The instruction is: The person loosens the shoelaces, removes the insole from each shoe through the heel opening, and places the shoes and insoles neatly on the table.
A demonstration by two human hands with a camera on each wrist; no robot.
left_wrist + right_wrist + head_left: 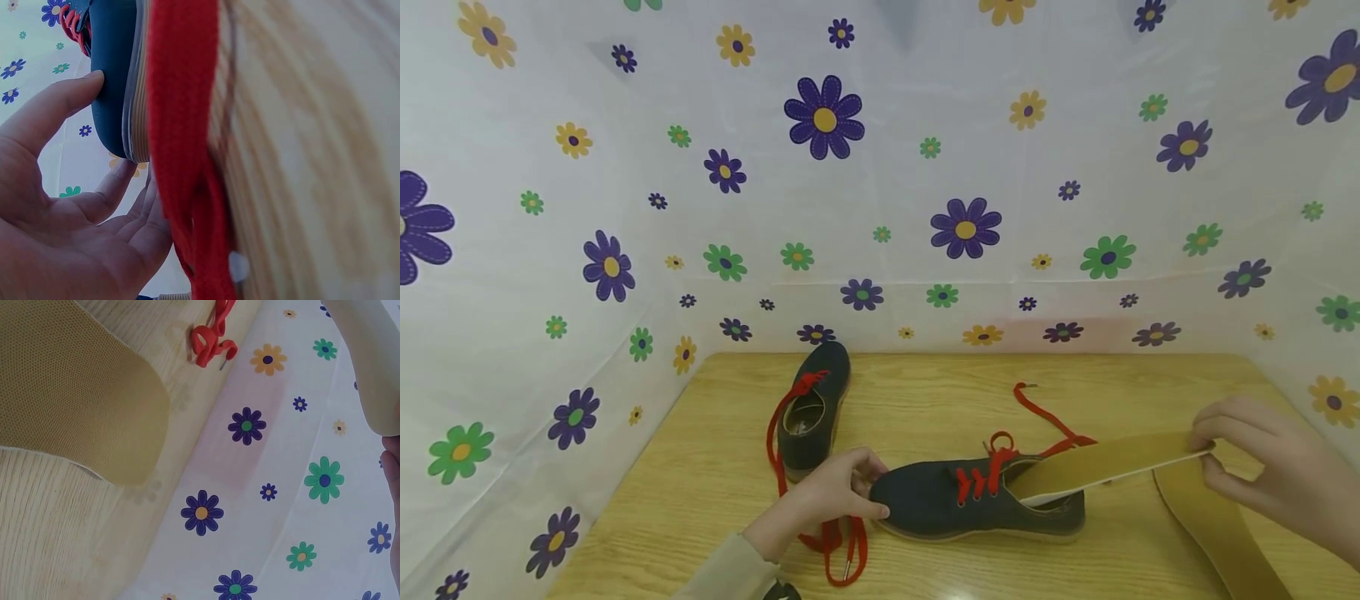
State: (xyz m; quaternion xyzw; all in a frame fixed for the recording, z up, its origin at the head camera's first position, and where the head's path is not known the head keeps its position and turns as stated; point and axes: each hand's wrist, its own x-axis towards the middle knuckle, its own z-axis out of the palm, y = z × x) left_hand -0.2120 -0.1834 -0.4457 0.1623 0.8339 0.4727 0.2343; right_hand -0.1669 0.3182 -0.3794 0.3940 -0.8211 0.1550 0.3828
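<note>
A dark navy shoe (925,498) with red laces lies on its sole, toe toward the left. My left hand (842,490) holds its toe, the thumb against one side and the fingers at the tip; the left wrist view shows the thumb (81,90) touching the upper. With thumb and fingers my right hand (1273,462) pinches one end of a tan insole (1112,461) with a white underside. This insole slants down into the shoe's opening, its far end hidden inside. In the right wrist view the held insole (369,362) shows its pale underside at the upper right.
Behind my left hand stands a second navy shoe (832,408), its red lace (771,433) trailing down to the table. Another tan insole (1221,521) lies on the wooden table (925,392) at the right. A flower-patterned white cloth (887,183) walls the table's back and sides.
</note>
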